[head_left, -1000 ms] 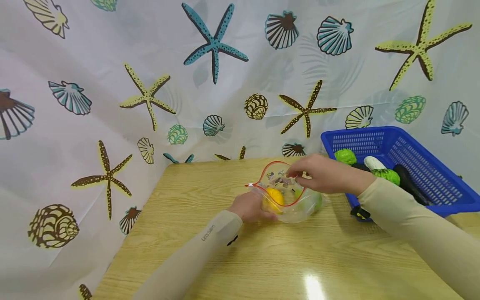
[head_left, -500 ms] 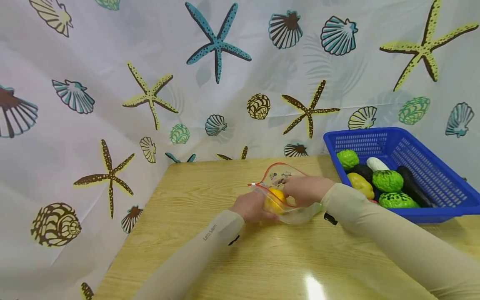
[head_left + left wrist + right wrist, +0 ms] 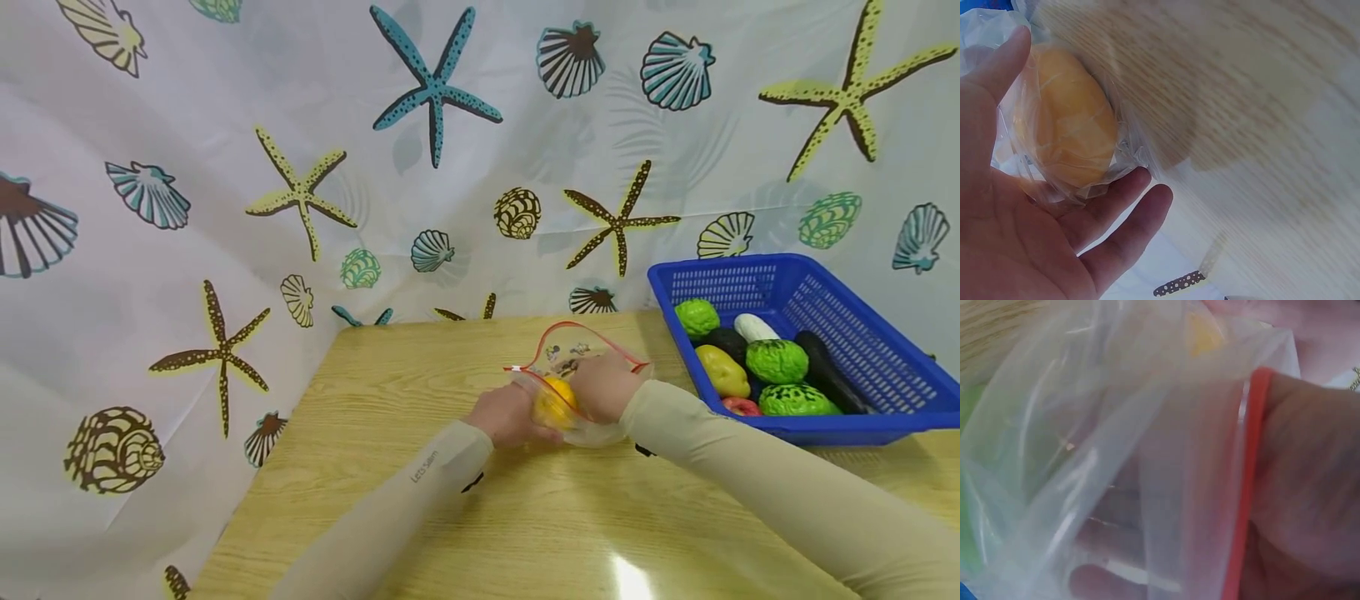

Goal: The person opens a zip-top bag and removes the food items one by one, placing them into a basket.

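Observation:
A clear zip bag [image 3: 600,435] with a red zip edge and a white slider lies on the table, mouth spread. Inside it is a rounded yellow-orange fruit [image 3: 556,400], perhaps a lemon or mango. My left hand [image 3: 512,416] holds the bag's left side from outside, thumb and fingers around the fruit [image 3: 1075,119] through the plastic. My right hand [image 3: 602,386] reaches through the mouth into the bag. Its fingers [image 3: 1110,534] show blurred through the plastic, with nothing visible in them. Something light green [image 3: 967,487] shows at the bag's far side, in the right wrist view.
A blue plastic basket [image 3: 892,367] stands at the right, holding a yellow pepper-like piece [image 3: 722,371], a red fruit [image 3: 742,406], several green pieces [image 3: 777,361] and a dark long eggplant-like one [image 3: 828,375]. Behind the wooden table [image 3: 390,383] hangs a shell-patterned curtain [image 3: 450,192].
My right hand has moved from the bag's right rim down and left into its mouth. The left hand has stayed at the bag's left side. More of the basket's contents shows.

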Available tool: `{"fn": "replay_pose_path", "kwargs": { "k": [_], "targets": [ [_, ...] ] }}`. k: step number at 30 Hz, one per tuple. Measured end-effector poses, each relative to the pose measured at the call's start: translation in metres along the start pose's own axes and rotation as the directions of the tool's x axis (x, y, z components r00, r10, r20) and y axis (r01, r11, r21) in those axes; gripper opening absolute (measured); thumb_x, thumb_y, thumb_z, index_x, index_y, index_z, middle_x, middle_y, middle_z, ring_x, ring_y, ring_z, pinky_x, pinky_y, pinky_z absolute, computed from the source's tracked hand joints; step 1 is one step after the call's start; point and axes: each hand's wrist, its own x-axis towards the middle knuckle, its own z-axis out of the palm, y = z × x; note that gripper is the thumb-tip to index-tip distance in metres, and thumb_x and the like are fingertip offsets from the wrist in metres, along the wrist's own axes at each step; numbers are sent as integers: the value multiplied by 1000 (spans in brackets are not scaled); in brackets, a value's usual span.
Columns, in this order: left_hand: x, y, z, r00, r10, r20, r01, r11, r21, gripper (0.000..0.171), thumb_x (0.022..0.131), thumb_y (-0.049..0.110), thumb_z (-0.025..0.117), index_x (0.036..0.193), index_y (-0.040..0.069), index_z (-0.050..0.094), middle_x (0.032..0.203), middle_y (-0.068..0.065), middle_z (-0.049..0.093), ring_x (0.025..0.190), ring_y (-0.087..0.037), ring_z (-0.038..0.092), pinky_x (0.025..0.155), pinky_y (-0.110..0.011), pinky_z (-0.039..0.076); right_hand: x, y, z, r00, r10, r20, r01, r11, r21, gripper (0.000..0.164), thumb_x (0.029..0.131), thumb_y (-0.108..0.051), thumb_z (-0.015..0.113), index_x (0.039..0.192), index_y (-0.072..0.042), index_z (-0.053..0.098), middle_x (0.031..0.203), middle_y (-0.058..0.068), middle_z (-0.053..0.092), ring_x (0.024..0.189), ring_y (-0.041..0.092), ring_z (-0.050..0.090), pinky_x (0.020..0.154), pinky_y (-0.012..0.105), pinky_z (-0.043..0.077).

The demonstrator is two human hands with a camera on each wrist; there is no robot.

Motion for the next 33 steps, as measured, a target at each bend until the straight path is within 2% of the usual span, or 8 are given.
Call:
{"fn": "replay_pose_path", "kwargs": {
  "k": [5,11,15,21,24,29,33],
  "targets": [
    [0,1,0,1000,13,-2,-12,1000,23,80,64,78,64,111,14,54,88,4,55,71,-15,52,70,-32,49,8,-5,4,994,64,88,-57,995,-84,16,91,-21,60,91,-13,74,88,5,69,77,22,60,69,41,52],
    [-1,2,0,1000,17,-3,-17,999,36,82,64,78,63,114,13,59,94,2,61,72,-15,54,71,-33,50,19,-6,9,982,111,154,-86,984,-158,19,92,-25,58,97,-15,74,96,3,68,82,22,57,53,36,54],
    [-1,2,0,1000,22,-5,-22,999,27,77,63,77,64,109,15,61,94,4,60,72,-15,54,71,-34,50,24,-7,13,974,132,184,-94,975,-203,21,92,-26,57,97,-14,73,95,3,67,74,21,55,46,34,52],
    [-2,4,-1,1000,28,5,-28,1000,12,67,64,76,65,97,18,62,91,5,58,71,-14,52,70,-34,49,22,-8,13,966,157,204,-106,965,-241,19,91,-24,56,88,-12,71,75,3,64,52,18,50,42,32,45],
    [-3,6,-1,1000,22,4,-22,1000,21,70,64,76,66,101,17,63,93,5,60,73,-14,53,70,-35,49,20,-10,12,968,145,203,-93,965,-247,18,90,-20,56,82,-10,68,68,3,60,48,19,46,42,32,43],
    [-4,7,0,1000,22,3,-22,999,42,71,64,76,65,101,16,64,94,5,60,71,-13,53,68,-34,49,18,-6,15,978,87,189,-48,978,-205,17,89,-19,57,75,-13,65,66,0,58,48,14,42,40,29,35],
    [-4,6,0,1000,23,5,-23,999,41,68,64,77,64,96,17,61,89,5,57,69,-14,52,64,-32,47,12,3,16,996,-7,84,17,993,-120,15,83,-18,64,69,-14,64,68,0,64,54,14,50,48,31,46]
  ]
}}
